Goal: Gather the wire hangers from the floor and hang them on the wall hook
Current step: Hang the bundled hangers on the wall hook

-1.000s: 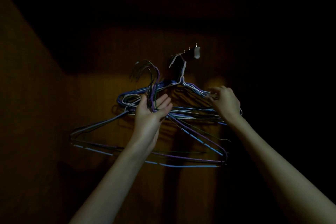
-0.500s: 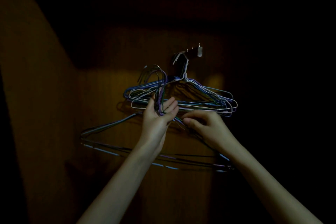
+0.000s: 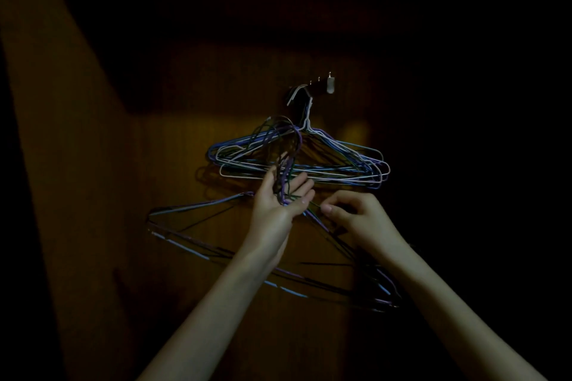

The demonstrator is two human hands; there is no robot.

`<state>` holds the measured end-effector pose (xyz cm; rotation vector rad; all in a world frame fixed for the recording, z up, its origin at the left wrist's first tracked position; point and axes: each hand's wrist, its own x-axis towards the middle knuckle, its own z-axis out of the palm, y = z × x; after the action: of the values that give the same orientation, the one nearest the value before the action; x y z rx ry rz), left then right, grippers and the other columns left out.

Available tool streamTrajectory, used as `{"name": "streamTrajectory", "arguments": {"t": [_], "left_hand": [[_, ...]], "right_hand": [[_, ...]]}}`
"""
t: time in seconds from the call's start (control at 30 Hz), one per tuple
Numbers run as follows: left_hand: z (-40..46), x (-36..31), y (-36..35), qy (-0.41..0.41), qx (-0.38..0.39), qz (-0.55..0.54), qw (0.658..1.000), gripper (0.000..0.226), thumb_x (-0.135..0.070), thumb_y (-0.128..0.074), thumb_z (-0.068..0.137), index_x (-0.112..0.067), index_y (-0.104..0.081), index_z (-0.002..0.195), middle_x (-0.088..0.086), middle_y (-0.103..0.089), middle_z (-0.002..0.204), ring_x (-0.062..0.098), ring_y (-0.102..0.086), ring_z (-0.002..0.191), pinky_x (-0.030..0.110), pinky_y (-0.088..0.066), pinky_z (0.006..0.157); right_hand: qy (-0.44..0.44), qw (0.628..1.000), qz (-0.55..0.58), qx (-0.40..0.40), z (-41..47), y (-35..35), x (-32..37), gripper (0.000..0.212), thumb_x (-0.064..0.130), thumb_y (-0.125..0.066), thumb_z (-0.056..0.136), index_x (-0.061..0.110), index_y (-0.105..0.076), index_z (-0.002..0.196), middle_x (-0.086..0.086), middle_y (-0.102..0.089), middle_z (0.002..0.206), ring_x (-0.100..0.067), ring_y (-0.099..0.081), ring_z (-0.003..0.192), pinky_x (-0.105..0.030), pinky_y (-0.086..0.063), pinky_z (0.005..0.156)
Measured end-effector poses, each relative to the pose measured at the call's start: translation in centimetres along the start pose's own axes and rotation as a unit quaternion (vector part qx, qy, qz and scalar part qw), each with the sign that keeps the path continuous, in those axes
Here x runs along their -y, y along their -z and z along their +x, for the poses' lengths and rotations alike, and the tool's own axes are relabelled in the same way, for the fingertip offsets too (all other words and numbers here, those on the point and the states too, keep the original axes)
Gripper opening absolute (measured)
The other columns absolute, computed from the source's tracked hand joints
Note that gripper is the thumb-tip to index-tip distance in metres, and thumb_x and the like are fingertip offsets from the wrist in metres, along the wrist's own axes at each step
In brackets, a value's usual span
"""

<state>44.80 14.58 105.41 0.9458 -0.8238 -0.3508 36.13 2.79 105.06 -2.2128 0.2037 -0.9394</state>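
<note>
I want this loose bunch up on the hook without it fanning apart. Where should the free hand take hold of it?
Grip the bundled necks just under the curved tops, coming from the right, since the left hand covers the left side. All the wires meet there, so one pinch holds the loose hangers together; the right hand now sits lower, on a sloping arm.

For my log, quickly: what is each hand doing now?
Left hand: holds the hanger bundle by its necks.
Right hand: pinches a wire of it.
</note>
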Motion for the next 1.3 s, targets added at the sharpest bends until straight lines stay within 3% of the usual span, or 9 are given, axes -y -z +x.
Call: {"name": "streamTrajectory", "arguments": {"t": [0.1, 0.2, 0.27, 0.37, 0.5, 0.77, 1.07, 1.3], "left_hand": [[-0.1, 0.0, 0.0, -0.003, -0.008, 0.007, 1.000, 0.077, 0.022, -0.046, 0.085, -0.016, -0.021, 0.148, 0.022, -0.053, 0.129, 0.022, -0.061, 0.106, 0.021, -0.052, 0.084], [-0.3, 0.0, 0.3, -0.002, -0.018, 0.001, 1.000, 0.077, 0.020, -0.049, 0.084, -0.017, -0.024, 0.147, 0.023, -0.054, 0.128, 0.023, -0.060, 0.107, 0.017, -0.053, 0.080], [-0.2, -0.2, 0.6, -0.003, -0.021, -0.002, 1.000, 0.075, 0.018, -0.050, 0.085, -0.018, -0.024, 0.146, 0.023, -0.053, 0.131, 0.024, -0.059, 0.111, 0.016, -0.053, 0.079], [0.2, -0.5, 0.9, -0.014, -0.027, 0.005, 1.000, 0.075, 0.017, -0.049, 0.086, -0.018, -0.022, 0.146, 0.022, -0.053, 0.131, 0.022, -0.059, 0.110, 0.019, -0.052, 0.084], [1.0, -0.9, 1.0, -0.026, -0.023, 0.007, 0.999, 0.073, 0.016, -0.048, 0.088, -0.017, -0.020, 0.147, 0.021, -0.053, 0.131, 0.023, -0.058, 0.111, 0.027, -0.050, 0.093], [3.4, -0.5, 1.2, -0.036, -0.013, -0.003, 0.999, 0.081, 0.016, -0.048, 0.088, -0.014, -0.008, 0.151, 0.023, -0.053, 0.131, 0.023, -0.060, 0.109, 0.019, -0.053, 0.083], [6.5, 0.2, 1.8, -0.055, -0.011, 0.013, 0.998, 0.077, 0.016, -0.049, 0.087, -0.015, -0.015, 0.150, 0.020, -0.056, 0.128, 0.016, -0.062, 0.107, 0.020, -0.054, 0.082], [8.4, 1.4, 2.4, -0.060, -0.026, 0.016, 0.998, 0.077, 0.016, -0.048, 0.087, -0.015, -0.016, 0.150, 0.018, -0.057, 0.125, 0.015, -0.063, 0.104, 0.019, -0.055, 0.079]], "right_hand": [[-0.001, 0.999, -0.033, -0.038, 0.2, 0.1, -0.3, 0.024, 0.021, -0.063, 0.087, 0.033, -0.061, 0.067, 0.011, -0.063, 0.068, -0.011, -0.061, 0.075, -0.038, -0.050, 0.076], [0.011, 0.995, -0.019, -0.098, 0.6, 0.9, -0.5, 0.025, 0.015, -0.062, 0.087, 0.031, -0.060, 0.068, 0.013, -0.061, 0.071, -0.012, -0.058, 0.077, -0.032, -0.046, 0.078], [0.025, 0.991, -0.029, -0.125, 0.9, 1.6, -0.7, 0.016, 0.014, -0.062, 0.087, 0.025, -0.062, 0.076, 0.009, -0.063, 0.076, -0.012, -0.059, 0.083, -0.028, -0.044, 0.079], [0.044, 0.981, -0.095, -0.163, 1.4, 2.6, -1.7, 0.006, 0.020, -0.064, 0.086, 0.022, -0.069, 0.087, 0.007, -0.066, 0.084, -0.014, -0.062, 0.089, -0.034, -0.049, 0.079], [0.088, 0.965, -0.125, -0.211, 2.3, 3.5, -2.6, 0.008, 0.018, -0.065, 0.086, 0.018, -0.071, 0.091, 0.009, -0.065, 0.088, -0.016, -0.064, 0.089, -0.039, -0.052, 0.076], [0.104, 0.943, -0.129, -0.287, 6.3, 5.7, -3.3, 0.007, 0.017, -0.062, 0.087, 0.015, -0.068, 0.090, 0.007, -0.065, 0.084, -0.013, -0.062, 0.082, -0.033, -0.048, 0.070], [0.072, 0.953, -0.104, -0.276, 12.3, 6.0, -4.9, 0.010, 0.021, -0.061, 0.089, 0.018, -0.070, 0.093, 0.002, -0.066, 0.084, -0.018, -0.063, 0.082, -0.046, -0.053, 0.076], [0.038, 0.965, -0.078, -0.246, 16.7, 4.5, -6.9, 0.007, 0.024, -0.063, 0.087, 0.023, -0.070, 0.089, 0.000, -0.069, 0.079, -0.025, -0.065, 0.076, -0.048, -0.054, 0.074]]}}
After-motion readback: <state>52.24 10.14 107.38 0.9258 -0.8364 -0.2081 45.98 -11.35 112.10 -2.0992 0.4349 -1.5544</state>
